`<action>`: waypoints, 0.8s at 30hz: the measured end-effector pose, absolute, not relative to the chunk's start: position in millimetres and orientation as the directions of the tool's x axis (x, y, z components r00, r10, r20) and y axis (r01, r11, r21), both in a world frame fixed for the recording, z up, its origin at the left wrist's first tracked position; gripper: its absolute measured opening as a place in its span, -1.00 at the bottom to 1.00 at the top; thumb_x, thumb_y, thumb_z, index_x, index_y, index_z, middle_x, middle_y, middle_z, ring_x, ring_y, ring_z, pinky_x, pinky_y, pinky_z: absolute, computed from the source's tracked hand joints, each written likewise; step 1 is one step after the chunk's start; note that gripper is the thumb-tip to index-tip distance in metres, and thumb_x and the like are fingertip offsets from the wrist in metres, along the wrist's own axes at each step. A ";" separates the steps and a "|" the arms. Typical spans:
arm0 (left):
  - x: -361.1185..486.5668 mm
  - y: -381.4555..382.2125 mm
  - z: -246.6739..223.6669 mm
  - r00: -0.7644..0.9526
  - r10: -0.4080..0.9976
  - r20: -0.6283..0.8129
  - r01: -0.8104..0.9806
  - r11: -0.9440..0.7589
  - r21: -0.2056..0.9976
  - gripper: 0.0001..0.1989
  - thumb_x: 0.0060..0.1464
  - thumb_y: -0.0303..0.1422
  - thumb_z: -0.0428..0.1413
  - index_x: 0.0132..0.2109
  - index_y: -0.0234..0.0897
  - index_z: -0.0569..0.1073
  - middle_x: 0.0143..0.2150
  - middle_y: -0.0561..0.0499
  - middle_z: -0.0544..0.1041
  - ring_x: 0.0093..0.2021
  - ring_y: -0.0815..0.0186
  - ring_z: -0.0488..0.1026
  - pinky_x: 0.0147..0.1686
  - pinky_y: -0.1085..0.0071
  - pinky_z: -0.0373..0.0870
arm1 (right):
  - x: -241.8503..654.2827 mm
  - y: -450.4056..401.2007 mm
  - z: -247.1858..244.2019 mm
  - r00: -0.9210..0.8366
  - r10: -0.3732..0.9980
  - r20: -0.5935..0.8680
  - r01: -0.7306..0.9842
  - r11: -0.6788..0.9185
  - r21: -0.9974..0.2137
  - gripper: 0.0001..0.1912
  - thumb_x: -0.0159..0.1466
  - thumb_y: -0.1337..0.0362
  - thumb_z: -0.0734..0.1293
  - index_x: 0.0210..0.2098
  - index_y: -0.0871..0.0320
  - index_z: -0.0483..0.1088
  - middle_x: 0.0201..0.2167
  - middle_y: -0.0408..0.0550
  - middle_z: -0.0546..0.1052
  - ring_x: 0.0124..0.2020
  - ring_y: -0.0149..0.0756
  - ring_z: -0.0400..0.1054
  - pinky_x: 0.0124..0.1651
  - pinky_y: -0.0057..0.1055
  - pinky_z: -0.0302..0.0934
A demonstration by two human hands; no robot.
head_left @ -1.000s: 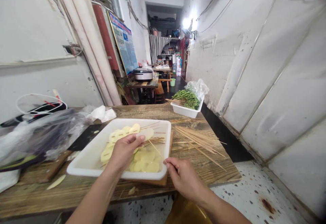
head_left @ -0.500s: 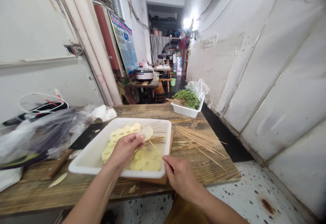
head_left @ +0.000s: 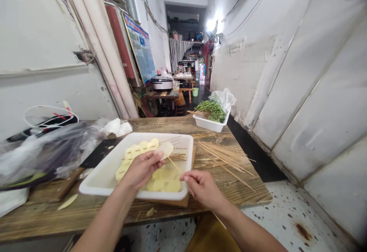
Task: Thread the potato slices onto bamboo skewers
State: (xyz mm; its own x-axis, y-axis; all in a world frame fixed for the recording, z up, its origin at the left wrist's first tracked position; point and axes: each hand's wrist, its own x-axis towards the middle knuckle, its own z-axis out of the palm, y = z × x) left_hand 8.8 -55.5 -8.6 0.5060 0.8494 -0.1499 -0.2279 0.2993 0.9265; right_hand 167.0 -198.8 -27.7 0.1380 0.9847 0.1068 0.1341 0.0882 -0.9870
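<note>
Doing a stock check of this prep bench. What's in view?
wooden table: one, brown, in front of the person
large plastic tray: one, white, on the table
potato slices: many, pale yellow, in the large tray
bamboo skewers: many, tan, on the table right of the tray
small plastic tray: one, white, at the table's far end
green vegetables: one heap, green, in the small tray
plastic bag: one, dark, at the table's left
rice cooker: one, silver and black, on a distant table
left hand: one, over the tray, holding a potato slice
right hand: one, fingers beside a skewer
</note>
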 end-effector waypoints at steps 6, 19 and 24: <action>10.2 -55.4 -7.1 0.474 0.854 -0.213 -0.272 0.372 0.887 -0.84 -0.25 -0.47 0.31 -0.47 -0.45 0.49 -0.52 0.01 0.43 -0.51 0.47 0.37 -0.52 0.62 0.35 | 165.6 -207.4 -36.2 0.022 0.849 0.528 0.823 0.284 -0.492 -0.70 0.30 0.35 0.12 -0.15 0.21 0.46 -0.42 0.05 0.54 -0.42 -0.29 0.40 -0.33 -0.43 0.21; 9.4 -56.8 -1.4 0.531 0.799 -0.282 -0.379 0.522 0.764 -0.94 -0.15 -0.61 0.20 -0.46 -0.45 0.46 -0.51 -0.01 0.43 -0.53 0.46 0.38 -0.53 0.59 0.37 | 188.8 -183.1 -40.0 -0.006 0.984 0.176 0.159 0.175 -0.972 -0.58 0.26 0.04 0.19 -0.26 0.28 0.46 -0.71 -0.27 0.21 -0.71 -0.54 0.02 -0.63 -0.57 0.00; 9.3 -56.7 -3.8 0.510 0.818 -0.267 -0.410 0.504 0.760 -0.95 -0.15 -0.60 0.20 -0.44 -0.45 0.48 -0.49 -0.01 0.44 -0.52 0.46 0.38 -0.51 0.57 0.37 | 189.1 -183.0 -31.5 0.033 0.944 0.330 0.462 0.278 -0.842 -0.71 0.28 0.20 0.20 -0.30 0.24 0.48 -0.60 -0.12 0.44 -0.62 -0.46 0.24 -0.52 -0.54 0.14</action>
State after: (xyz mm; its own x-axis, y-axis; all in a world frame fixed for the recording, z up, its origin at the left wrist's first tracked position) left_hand 9.3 -56.7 -3.8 0.5100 0.8176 -0.2673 -0.4100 0.5043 0.7600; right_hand 189.1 -183.0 -31.5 0.0334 0.9436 0.3295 0.4621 0.2777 -0.8422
